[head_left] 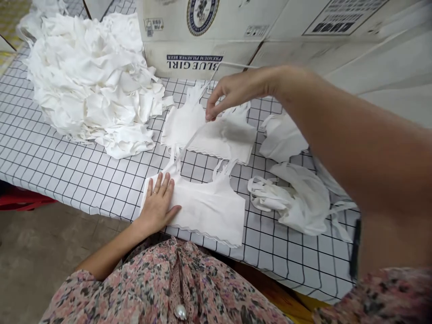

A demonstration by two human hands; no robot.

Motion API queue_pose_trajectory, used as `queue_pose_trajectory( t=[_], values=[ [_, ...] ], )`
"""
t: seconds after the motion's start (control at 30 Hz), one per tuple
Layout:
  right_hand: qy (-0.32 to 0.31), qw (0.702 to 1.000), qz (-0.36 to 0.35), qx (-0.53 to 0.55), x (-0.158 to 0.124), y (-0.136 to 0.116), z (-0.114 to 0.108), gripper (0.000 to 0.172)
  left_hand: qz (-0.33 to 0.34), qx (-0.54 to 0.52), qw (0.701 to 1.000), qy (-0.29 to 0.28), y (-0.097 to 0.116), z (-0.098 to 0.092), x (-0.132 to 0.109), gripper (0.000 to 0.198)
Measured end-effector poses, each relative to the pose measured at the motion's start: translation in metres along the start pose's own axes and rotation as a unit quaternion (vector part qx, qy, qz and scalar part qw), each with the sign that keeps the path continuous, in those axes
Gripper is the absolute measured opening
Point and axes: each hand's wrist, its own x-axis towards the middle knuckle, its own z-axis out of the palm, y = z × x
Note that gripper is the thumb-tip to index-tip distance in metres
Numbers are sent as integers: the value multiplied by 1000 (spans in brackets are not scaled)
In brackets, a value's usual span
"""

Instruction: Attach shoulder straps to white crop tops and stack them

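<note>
A small white fabric garment piece (209, 207) with thin straps lies flat at the near table edge. My left hand (158, 204) rests open and flat on its left part, a ring on one finger. My right hand (236, 90) is raised over the table, fingers pinched on a thin white strap (189, 141) that runs taut from the garment up to my fingertips. Behind it lies a second, similar white piece (216, 132), flat.
A big heap of white fabric pieces (91, 76) fills the back left. More loose white pieces (297, 198) lie at the right. Cardboard boxes (202, 40) stand along the back. The table carries a white cloth with a black grid (67, 157).
</note>
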Motion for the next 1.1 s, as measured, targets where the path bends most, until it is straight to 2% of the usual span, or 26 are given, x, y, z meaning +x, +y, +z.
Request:
queue_pose_trajectory(
  t=[0.07,0.1,0.13,0.17,0.2,0.27,0.3,0.33,0.37,0.43,0.53,0.6,0.7,0.8,0.97,1.03,1.1],
  values=[
    [-129,992,-3,-17,-13,-16,-12,44,-24,-137,990,9,0,-21,15,59],
    [-149,989,-11,-22,-23,-25,-11,31,-47,-237,970,17,1,-31,25,53],
    [-123,992,-28,-26,-36,-34,-4,21,-71,-355,932,6,3,-40,37,50],
    [-85,994,-53,-37,-52,-43,6,14,-103,-474,874,-12,5,-46,50,48],
    [-46,994,-83,-57,-70,-52,20,9,-138,-580,802,-34,7,-50,63,48],
    [15,983,-143,-113,-109,-66,51,16,-199,-720,659,-82,12,-50,84,47],
    [34,977,-164,-131,-128,-72,65,20,-220,-757,610,-84,14,-47,91,42],
    [47,973,-183,-132,-145,-75,76,24,-236,-778,577,-78,16,-44,96,35],
    [59,972,-195,-114,-161,-77,84,27,-248,-788,560,-66,18,-42,98,29],
    [99,976,-186,-48,-183,-74,91,30,-263,-792,548,-51,21,-39,95,22],
    [163,982,-90,34,-198,-62,92,27,-270,-791,545,-68,25,-43,86,22],
    [152,985,-36,74,-198,-56,97,26,-267,-785,555,-72,27,-44,82,20],
    [93,982,-13,164,-192,-57,113,28,-263,-759,590,-74,27,-42,82,19],
    [72,961,11,267,-188,-67,125,32,-258,-741,616,-76,25,-40,79,24],
    [75,884,87,453,-182,-76,126,47,-259,-724,629,-112,21,-41,56,35],
    [84,873,99,469,-179,-75,129,51,-276,-701,650,-101,22,-37,46,33],
    [86,876,101,463,-179,-72,134,53,-289,-680,670,-68,22,-31,41,30]
  ],
)
